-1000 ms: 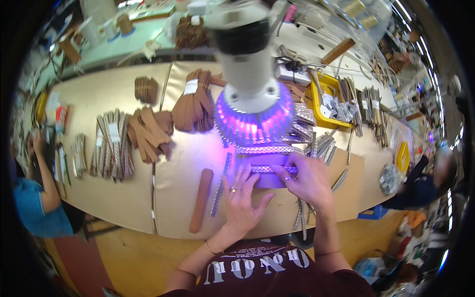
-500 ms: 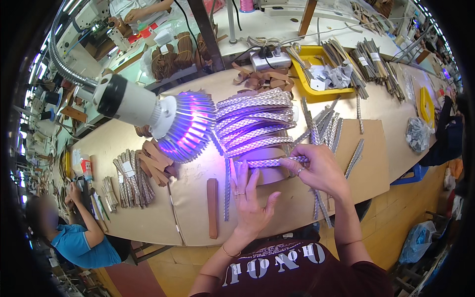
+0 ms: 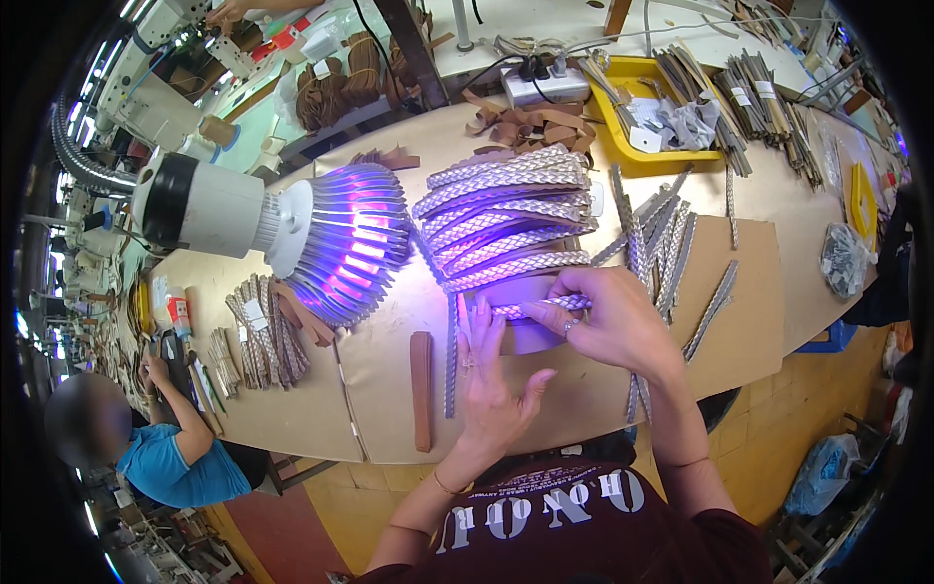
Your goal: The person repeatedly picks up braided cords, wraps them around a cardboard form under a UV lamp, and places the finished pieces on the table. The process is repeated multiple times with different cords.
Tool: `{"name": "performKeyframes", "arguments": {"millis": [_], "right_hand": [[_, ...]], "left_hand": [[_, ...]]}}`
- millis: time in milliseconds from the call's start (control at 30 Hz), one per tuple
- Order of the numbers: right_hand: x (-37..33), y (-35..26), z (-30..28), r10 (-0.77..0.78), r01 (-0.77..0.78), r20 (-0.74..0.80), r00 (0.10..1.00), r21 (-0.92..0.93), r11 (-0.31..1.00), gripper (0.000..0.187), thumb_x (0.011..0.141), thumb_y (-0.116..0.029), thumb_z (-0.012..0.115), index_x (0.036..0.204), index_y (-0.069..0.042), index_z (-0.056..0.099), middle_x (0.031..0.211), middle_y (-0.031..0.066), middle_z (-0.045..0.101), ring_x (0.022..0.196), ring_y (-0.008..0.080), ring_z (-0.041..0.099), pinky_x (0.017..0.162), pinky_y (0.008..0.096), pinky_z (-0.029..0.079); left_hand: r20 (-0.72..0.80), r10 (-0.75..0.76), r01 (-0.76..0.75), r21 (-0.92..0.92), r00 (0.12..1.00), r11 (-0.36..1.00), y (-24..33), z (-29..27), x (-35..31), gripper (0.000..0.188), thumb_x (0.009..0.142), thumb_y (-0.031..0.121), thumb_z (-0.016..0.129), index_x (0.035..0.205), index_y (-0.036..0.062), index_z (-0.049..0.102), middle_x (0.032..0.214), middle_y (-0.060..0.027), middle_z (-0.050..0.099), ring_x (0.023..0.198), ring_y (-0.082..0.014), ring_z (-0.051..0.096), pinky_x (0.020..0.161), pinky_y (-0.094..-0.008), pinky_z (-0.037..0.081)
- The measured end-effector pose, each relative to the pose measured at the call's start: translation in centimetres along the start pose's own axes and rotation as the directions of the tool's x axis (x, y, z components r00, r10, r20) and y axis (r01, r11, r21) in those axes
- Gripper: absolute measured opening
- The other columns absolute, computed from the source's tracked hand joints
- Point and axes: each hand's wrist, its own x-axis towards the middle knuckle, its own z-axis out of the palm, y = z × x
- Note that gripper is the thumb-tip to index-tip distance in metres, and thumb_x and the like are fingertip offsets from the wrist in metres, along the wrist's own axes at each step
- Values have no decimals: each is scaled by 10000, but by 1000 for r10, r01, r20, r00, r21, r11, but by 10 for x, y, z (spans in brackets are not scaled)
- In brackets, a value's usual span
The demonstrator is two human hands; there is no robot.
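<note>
At the left of the frame, a co-worker in a blue top [image 3: 185, 453] sits by the table edge. Left of centre hangs a finned lamp [image 3: 341, 243], glowing violet; below it and to the right lies a flat brown strip [image 3: 421, 389].

Low in the centre, the left hand [image 3: 494, 399] has its fingers slightly apart, the foremost tips at the left end of a braided strip [image 3: 511, 311] and the thumb held away. That strip lies at the centre, on a smooth flat piece [image 3: 535, 338], just below a stack of braided strips [image 3: 516, 234]. It could skew or slip, I judge, if the two hands press unevenly, since the left only rests fingertips there. Its long axis runs left to right, nearly level, one end toward each hand.

Right of centre, the right hand [image 3: 618, 321] has thumb and fingers clamped on the strip's right part. Farther right are loose strips [image 3: 671, 243] and a cardboard sheet [image 3: 749, 292].
</note>
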Motion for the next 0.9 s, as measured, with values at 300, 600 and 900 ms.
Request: {"name": "performKeyframes", "arguments": {"millis": [300,600,900], "right_hand": [[-21,4,-6,-30,23,-115,993,-62,998,319,853,-325,724,802,-13,678,659,132,628,586,313,596,574,389,435],[-22,23,1,122,-116,-42,992,124,985,274,872,-255,716,833,15,684,708,119,644,618,225,588,637,331,464],[-16,52,20,215,-240,106,971,378,894,287,895,-267,718,835,11,679,719,41,637,705,100,554,654,292,454]], "left_hand": [[-56,40,-42,-33,998,999,-8,9,-8,817,910,451,646,1417,-81,288,1417,-335,418,1305,-476,453,1142,-559,267],[4,69,-70,81,998,994,-8,6,-3,809,902,489,639,1419,-50,328,1423,-314,428,1342,-462,423,1129,-580,271],[170,15,-60,259,985,964,3,-5,5,785,808,620,660,1376,93,531,1463,-376,332,1375,-501,346,1089,-554,335]]}}
